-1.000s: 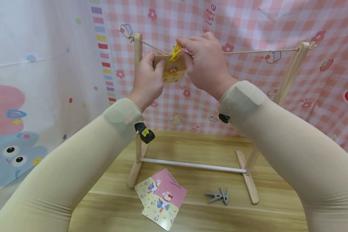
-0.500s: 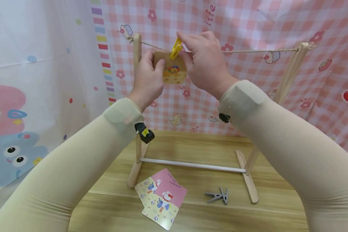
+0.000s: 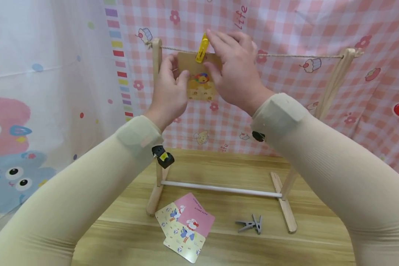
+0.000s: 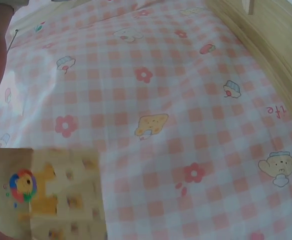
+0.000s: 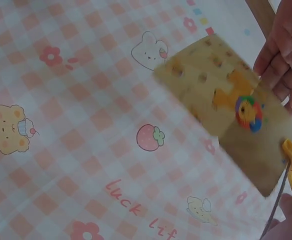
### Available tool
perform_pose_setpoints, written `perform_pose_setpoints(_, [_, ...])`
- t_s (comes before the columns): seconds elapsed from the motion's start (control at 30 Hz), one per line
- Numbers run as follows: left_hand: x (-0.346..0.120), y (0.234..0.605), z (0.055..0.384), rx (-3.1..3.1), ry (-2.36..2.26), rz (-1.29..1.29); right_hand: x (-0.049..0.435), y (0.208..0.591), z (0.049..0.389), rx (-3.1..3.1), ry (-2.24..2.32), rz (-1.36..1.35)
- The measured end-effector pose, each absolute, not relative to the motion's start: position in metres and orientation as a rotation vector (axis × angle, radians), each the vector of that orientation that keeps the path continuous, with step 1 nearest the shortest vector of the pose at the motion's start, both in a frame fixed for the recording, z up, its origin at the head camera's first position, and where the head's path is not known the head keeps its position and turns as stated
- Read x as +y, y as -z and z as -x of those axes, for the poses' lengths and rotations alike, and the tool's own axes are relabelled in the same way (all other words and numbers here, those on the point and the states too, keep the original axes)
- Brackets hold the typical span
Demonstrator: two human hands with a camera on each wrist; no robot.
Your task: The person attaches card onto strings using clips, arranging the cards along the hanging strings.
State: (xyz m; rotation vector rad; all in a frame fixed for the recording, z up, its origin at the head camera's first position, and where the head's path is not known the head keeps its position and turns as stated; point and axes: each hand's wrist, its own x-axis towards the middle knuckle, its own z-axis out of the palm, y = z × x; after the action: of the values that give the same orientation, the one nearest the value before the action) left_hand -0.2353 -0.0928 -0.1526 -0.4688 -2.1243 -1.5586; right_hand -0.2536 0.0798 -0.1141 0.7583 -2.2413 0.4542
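A tan card (image 3: pixel 201 81) with a lion in a multicoloured mane hangs from the rope (image 3: pixel 296 55), a yellow clothespin (image 3: pixel 202 48) clipped at its top edge. At the card's left edge is my left hand (image 3: pixel 169 88), thumb and fingers spread apart. The right wrist view shows its loosely bent fingers (image 5: pixel 281 65) beside the card (image 5: pixel 221 100). My right hand (image 3: pixel 237 70) is by the card's upper right, fingertips close to the clothespin's upper end and thumb lower over the card. In the left wrist view the card (image 4: pixel 68 195) fills the lower left corner.
The rope runs between two wooden posts (image 3: pixel 336 81) joined low down by a white rod (image 3: pixel 219 188). On the wooden table (image 3: pixel 126 236) lie overlapping pink-and-yellow rabbit cards (image 3: pixel 189 229) and grey clothespins (image 3: pixel 250 224). A pink checked cloth (image 3: pixel 226 125) hangs behind.
The card and clothespin have risen slightly, and the sagging rope has straightened. My left fingers have loosened from the card's edge; my right thumb has come away from the clothespin.
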Motion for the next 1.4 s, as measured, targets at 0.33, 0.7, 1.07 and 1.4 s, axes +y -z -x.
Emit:
perform_pose_setpoints(0.33, [-0.098, 0.170, 0.228, -2.155, 1.492, 0.522, 0.096, 0.128, 0.234, -2.074, -0.475, -0.820])
perform_pose_setpoints(0.7, [-0.122, 0.228, 0.209, -2.143, 0.896, 0.736, 0.137, 0.186, 0.201, -1.880, -0.440, -1.132])
perform_pose_setpoints(1.07, [-0.127, 0.304, 0.187, -2.657, 0.564, 0.995, 0.174, 0.268, 0.187, -2.458, -0.378, -1.152])
perform_pose_setpoints(1.4, [-0.121, 0.361, 0.173, -3.138, 0.372, 1.060, 0.201, 0.341, 0.183, -3.133, -0.331, -1.114])
